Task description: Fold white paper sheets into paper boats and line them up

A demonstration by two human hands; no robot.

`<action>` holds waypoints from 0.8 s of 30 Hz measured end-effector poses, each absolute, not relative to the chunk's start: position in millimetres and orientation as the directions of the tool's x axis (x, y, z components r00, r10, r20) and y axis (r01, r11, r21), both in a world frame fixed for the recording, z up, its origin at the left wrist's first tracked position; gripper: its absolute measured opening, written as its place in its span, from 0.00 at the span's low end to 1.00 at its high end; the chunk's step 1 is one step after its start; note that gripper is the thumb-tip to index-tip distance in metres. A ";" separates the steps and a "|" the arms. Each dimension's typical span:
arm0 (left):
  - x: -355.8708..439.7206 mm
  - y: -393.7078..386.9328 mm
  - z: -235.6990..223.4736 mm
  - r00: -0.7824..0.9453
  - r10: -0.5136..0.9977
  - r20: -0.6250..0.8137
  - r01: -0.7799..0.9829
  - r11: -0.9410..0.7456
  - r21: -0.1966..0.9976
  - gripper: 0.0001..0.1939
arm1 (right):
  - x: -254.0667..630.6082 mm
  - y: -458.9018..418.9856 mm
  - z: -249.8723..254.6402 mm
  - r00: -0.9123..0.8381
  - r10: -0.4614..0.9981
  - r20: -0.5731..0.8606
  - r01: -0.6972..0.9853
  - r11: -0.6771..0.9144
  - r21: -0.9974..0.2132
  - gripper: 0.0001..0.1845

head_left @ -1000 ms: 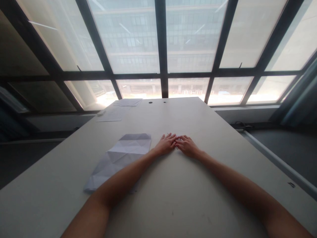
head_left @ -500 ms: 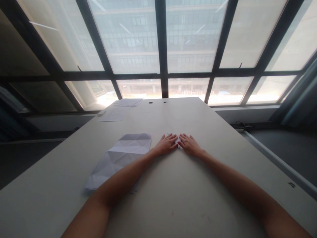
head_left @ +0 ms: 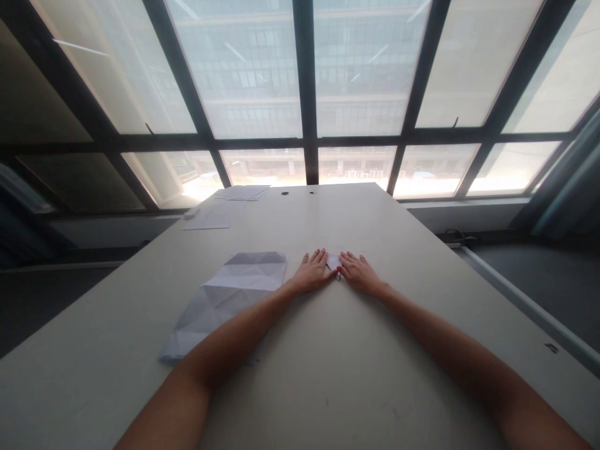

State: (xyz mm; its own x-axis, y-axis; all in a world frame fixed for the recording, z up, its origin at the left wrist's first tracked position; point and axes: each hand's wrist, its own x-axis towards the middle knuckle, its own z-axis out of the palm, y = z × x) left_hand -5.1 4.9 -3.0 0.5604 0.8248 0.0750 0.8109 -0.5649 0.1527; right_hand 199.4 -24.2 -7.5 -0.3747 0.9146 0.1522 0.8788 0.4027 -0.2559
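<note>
A small piece of folded white paper [head_left: 333,260] lies on the white table [head_left: 356,219], showing between my two hands. My left hand [head_left: 313,271] rests flat at its left side, fingers stretched forward and thumb reaching toward the other hand. On the opposite side my right hand [head_left: 358,272] lies flat, its fingers over the paper's right part. Both hands hide much of the paper's edges. Left of my left hand is a larger creased sheet of paper [head_left: 234,275], partly covered by my left forearm.
Several flat white sheets [head_left: 210,215] lie at the table's far left corner. Two small dark spots, one a round hole [head_left: 284,193], mark the far end. A small dark mark [head_left: 551,348] is near the right edge. Large framed windows [head_left: 262,75] stand behind the table.
My left hand's fingers have shifted slightly left, so more of the small folded paper shows between the hands. My right hand has hardly moved.
</note>
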 end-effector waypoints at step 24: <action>-4.9 4.0 1.9 0.447 0.851 0.275 0.858 -0.495 0.137 0.18 | 201.1 -23.9 -5.4 -0.299 0.941 0.156 0.913 0.329 -0.239 0.26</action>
